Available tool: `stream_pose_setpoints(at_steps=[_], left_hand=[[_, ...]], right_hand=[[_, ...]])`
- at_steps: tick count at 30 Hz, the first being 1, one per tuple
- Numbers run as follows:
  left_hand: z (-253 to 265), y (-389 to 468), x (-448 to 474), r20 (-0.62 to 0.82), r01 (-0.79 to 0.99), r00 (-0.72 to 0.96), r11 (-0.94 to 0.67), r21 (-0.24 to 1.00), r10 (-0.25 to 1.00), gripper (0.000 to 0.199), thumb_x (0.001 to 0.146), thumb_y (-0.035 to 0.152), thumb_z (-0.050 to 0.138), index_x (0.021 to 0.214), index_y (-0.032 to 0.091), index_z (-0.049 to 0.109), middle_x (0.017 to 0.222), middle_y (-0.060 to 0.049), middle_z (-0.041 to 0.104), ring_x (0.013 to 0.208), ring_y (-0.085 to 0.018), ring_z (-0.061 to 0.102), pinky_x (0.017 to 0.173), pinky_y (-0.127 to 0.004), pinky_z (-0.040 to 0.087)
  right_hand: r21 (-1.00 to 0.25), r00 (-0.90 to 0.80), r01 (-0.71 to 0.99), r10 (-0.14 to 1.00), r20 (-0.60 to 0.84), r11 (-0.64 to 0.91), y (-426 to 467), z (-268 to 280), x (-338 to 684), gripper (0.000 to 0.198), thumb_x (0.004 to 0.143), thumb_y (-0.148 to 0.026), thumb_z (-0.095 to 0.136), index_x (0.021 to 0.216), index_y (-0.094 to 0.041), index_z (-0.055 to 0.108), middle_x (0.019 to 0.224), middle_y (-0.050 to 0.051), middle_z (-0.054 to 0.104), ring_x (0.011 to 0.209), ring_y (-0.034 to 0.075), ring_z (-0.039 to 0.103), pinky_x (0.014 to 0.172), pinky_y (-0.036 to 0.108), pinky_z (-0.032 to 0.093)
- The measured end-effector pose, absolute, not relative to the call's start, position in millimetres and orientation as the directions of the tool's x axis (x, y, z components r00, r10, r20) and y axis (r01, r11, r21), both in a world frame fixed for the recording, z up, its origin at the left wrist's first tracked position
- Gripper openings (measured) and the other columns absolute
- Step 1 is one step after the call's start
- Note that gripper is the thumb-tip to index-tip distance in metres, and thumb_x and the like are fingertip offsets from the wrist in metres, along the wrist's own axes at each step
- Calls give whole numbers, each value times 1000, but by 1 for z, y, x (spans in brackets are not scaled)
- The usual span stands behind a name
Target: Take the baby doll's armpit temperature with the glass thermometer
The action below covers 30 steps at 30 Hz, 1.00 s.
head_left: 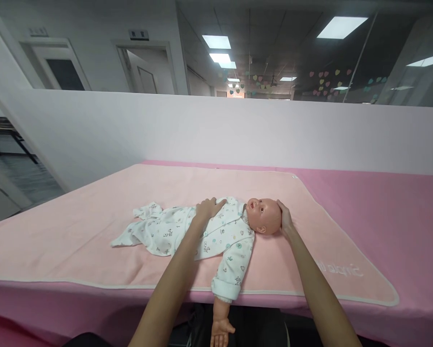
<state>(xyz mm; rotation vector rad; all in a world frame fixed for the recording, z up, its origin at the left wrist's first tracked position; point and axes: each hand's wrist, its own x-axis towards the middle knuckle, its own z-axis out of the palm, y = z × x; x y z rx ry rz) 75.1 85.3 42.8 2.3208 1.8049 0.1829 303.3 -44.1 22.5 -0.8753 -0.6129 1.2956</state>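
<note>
A baby doll (234,224) in a white printed outfit lies on its back, its head to the right and the trouser legs to the left. My left hand (209,208) lies on the doll's front, thumb spread from the fingers. At the right, my right hand (285,219) curves round the crown of the doll's head (269,217); some of its fingers are hidden there. One doll arm (222,313) hangs over the near table edge, palm showing. The doll's other arm cannot be made out.
Under the doll is a peach mat (93,207) with a pale border, spread over a pink cloth (393,221) on the table. A white partition (238,130) stands behind the table, with glass above it. Dark clothing shows below the near edge.
</note>
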Motion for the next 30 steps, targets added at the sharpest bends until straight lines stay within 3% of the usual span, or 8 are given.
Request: stream_pose_setpoints(at_steps=[6,12,19,24,30], left_hand=[[42,85,75,-17,944,251,-240,227,968,72,75,69,19,113,17,52,117,-17,56,109,-33,51,90,-46,34],[43,83,76,-11,947,241,-232,221,971,71,75,68,19,111,17,53,115,-17,57,107,-32,51,91,-46,33],[43,82,75,1,944,241,-235,232,970,70,76,68,19,110,17,53,115,-17,57,108,-32,51,91,-45,33],[43,82,76,-2,946,235,-228,231,972,70,76,68,20,110,17,53,115,-17,57,108,-32,51,91,-45,33],[43,80,75,0,940,241,-233,249,971,69,76,67,20,109,17,54,114,-17,57,109,-32,50,90,-44,33]], right_hand=[[-855,522,-458,852,-36,244,-36,20,315,17,69,-40,62,70,-23,63,78,1,70,86,21,63,82,32,49],[-893,374,-420,927,-10,160,-40,19,308,24,71,-41,58,71,-18,65,77,5,70,80,25,64,74,36,50],[-880,558,-390,830,10,273,-41,19,310,14,68,-35,62,72,-22,64,70,0,69,81,22,63,73,33,49],[-888,398,-421,917,2,185,-40,21,306,20,69,-38,57,69,-20,65,73,3,69,82,25,64,74,35,50],[-880,609,-388,793,-23,272,-31,11,320,13,65,-33,64,73,-24,65,78,0,69,88,21,62,76,29,49]])
